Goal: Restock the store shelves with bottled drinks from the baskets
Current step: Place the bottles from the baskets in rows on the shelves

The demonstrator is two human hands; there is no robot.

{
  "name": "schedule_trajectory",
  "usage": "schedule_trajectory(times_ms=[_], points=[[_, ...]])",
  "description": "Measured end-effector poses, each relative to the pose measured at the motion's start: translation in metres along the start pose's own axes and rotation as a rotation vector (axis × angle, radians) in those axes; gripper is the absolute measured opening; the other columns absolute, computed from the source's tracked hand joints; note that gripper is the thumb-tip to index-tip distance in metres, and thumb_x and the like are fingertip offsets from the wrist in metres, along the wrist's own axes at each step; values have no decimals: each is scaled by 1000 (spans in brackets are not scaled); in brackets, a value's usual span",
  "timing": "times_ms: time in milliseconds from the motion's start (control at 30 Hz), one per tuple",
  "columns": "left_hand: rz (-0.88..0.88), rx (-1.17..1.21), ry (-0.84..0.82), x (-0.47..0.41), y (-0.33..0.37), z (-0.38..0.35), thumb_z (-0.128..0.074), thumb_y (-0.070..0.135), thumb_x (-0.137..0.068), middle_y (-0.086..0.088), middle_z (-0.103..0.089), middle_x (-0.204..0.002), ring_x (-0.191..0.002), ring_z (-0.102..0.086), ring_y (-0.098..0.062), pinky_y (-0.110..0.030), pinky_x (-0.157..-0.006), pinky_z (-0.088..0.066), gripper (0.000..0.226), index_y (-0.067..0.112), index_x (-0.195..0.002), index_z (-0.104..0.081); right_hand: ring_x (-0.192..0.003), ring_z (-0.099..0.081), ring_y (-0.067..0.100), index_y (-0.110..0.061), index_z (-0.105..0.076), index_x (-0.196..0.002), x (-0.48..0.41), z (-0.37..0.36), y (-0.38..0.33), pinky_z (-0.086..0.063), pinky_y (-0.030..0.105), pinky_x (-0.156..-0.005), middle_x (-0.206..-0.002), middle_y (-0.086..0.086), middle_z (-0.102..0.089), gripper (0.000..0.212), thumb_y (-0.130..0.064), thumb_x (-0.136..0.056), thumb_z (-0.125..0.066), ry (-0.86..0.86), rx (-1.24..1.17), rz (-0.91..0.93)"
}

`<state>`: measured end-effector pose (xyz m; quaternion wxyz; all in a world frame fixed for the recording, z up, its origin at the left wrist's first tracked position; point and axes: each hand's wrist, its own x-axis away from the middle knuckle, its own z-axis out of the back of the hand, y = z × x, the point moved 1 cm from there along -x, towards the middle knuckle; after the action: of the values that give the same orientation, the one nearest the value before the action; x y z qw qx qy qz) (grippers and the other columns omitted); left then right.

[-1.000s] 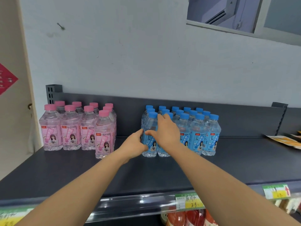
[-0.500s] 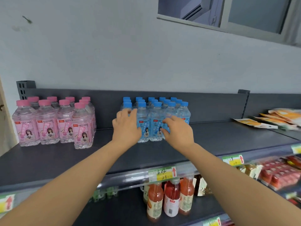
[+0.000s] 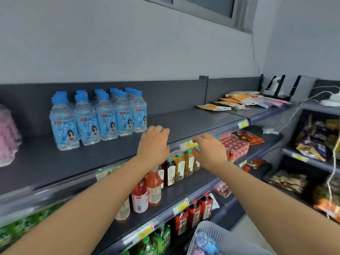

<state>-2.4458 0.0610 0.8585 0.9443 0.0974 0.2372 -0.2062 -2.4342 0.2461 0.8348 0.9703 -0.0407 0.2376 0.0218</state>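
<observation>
A block of blue-capped bottles (image 3: 97, 118) stands in rows on the dark top shelf (image 3: 184, 122), left of centre. Pink bottles (image 3: 8, 137) show blurred at the left edge. My left hand (image 3: 154, 144) hovers over the shelf's front part, right of the blue bottles, fingers loosely curled and holding nothing. My right hand (image 3: 209, 150) hangs over the shelf's front edge near a price tag (image 3: 187, 145), also holding nothing. A grey basket (image 3: 207, 234) with blue and pink bottles (image 3: 204, 243) inside sits at the bottom, right of centre.
Lower shelves carry red, orange and dark drink bottles (image 3: 161, 181) and green ones (image 3: 158, 240). Flat snack packets (image 3: 237, 101) lie on the top shelf at the right. A side rack with bagged snacks (image 3: 316, 138) and white cables stands at the far right.
Both hands have let go of the blue bottles and drawn back to the right, toward the shelf's front edge. The view has swung right and down, bringing the basket into sight.
</observation>
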Motion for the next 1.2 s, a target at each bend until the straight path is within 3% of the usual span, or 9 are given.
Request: schedule_trajectory(times_ms=[200,333,467,600,767,900,1200], points=[[-139,56,-68,2,67,-58,-54,23,-90,-2,-51,-130,-122,-41,-25,-39,-97,-38,45,16,-134,-47,-106,-55,30,-14,-60,-116,53,-15,73,-45,34,-71,-113,8,-58,28,-24,-91,-54,-118,92,-153],[-193,90,-149,10,99,-104,-56,23,-89,-4,-54,-126,-118,-44,-26,-40,-96,-41,41,14,-129,-51,-108,-54,29,-15,-60,-119,87,-37,108,-51,36,-75,-115,8,-58,28,-24,-93,-53,-196,93,-222],[-223,133,-274,25,127,-157,-55,24,-91,-6,-53,-127,-120,-44,-28,-41,-97,-42,44,13,-133,-48,-109,-53,31,-14,-61,-116,121,-69,136,-46,36,-75,-113,8,-58,27,-23,-92,-53,-286,92,-299],[-224,137,-384,50,144,-216,-56,23,-88,-4,-55,-122,-115,-47,-27,-39,-92,-44,39,15,-126,-52,-111,-54,30,-16,-61,-118,156,-110,157,-49,36,-79,-114,7,-57,29,-23,-92,-54,-379,37,-374],[-229,111,-564,85,156,-287,-59,25,-88,-2,-55,-125,-117,-48,-23,-36,-96,-44,41,14,-127,-51,-112,-54,27,-18,-56,-126,197,-164,179,-45,32,-74,-121,6,-54,32,-24,-94,-51,-538,-35,-469],[-224,81,-671,112,160,-341,-60,26,-88,-3,-54,-131,-121,-46,-25,-38,-99,-43,51,14,-136,-47,-117,-51,27,-16,-53,-130,227,-206,195,-48,36,-87,-125,8,-53,37,-22,-94,-53,-653,-60,-518],[-115,44,-1061,179,165,-458,-55,21,-91,-10,-49,-129,-120,-47,-29,-38,-95,-44,44,13,-133,-44,-113,-57,30,-18,-59,-122,294,-323,203,-51,36,-87,-124,9,-59,34,-31,-91,-52,-851,-189,-631]])
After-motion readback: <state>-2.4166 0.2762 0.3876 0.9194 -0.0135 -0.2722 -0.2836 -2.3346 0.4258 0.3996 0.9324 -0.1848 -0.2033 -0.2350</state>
